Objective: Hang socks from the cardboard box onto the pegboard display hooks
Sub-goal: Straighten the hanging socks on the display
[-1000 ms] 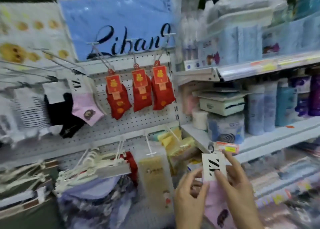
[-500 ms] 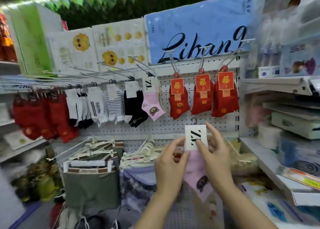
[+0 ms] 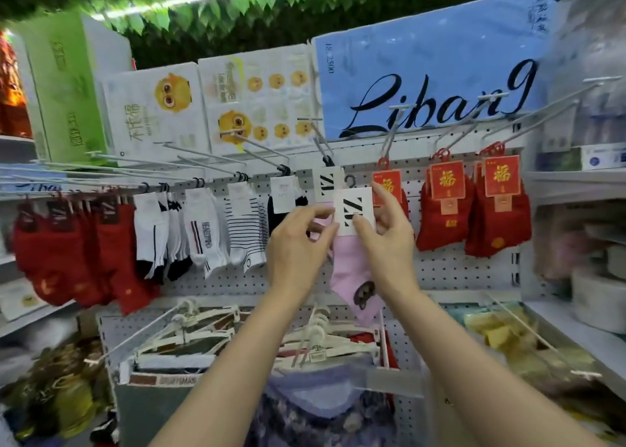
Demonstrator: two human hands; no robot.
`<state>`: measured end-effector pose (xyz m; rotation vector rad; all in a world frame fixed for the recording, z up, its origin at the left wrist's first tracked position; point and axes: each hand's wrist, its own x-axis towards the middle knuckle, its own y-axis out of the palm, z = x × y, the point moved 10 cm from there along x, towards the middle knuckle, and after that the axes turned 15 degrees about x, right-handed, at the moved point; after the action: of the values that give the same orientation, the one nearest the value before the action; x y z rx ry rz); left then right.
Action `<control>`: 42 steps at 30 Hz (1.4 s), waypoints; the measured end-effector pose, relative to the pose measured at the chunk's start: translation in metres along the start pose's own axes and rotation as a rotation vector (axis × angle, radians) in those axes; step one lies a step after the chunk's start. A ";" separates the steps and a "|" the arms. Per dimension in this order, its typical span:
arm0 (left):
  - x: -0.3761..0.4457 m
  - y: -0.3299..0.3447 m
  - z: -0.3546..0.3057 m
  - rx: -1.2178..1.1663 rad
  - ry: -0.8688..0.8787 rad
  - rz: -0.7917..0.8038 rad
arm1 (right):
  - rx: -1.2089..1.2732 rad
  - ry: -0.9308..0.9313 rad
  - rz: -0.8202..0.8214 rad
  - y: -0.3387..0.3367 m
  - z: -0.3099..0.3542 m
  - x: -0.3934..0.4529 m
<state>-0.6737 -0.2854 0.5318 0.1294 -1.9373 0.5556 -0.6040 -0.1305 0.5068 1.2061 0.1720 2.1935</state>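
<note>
A pink sock pair [image 3: 352,270] with a white "ZZ" card and a small black hanger hook is held up in front of the pegboard [image 3: 454,270]. My left hand [image 3: 298,240] pinches the card's left edge. My right hand [image 3: 386,236] pinches the card from the right, thumb on its front. The card sits just below and right of a hook [image 3: 318,141] that carries another pink "ZZ" pair [image 3: 327,182]. The cardboard box is out of view.
Red socks [image 3: 471,216] hang on hooks to the right; striped, white, black and red socks [image 3: 203,229] hang to the left. Long bare hook ends stick out toward me. Hangers with garments [image 3: 210,338] hang below. Shelves stand on both sides.
Both hands have raised the pink sock pair up to the hook row, level with the other pink pair. The view has swung left and up.
</note>
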 end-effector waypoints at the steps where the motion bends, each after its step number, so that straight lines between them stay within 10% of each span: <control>1: 0.014 0.000 0.005 -0.004 0.012 -0.011 | -0.007 -0.015 -0.010 0.007 -0.003 0.008; 42: 0.135 0.014 0.015 -0.169 0.301 -0.040 | -0.542 -0.154 -0.157 0.046 -0.063 0.099</control>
<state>-0.7492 -0.2582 0.6428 -0.0227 -1.6756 0.3597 -0.7138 -0.0992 0.5594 1.0020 -0.3599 1.8328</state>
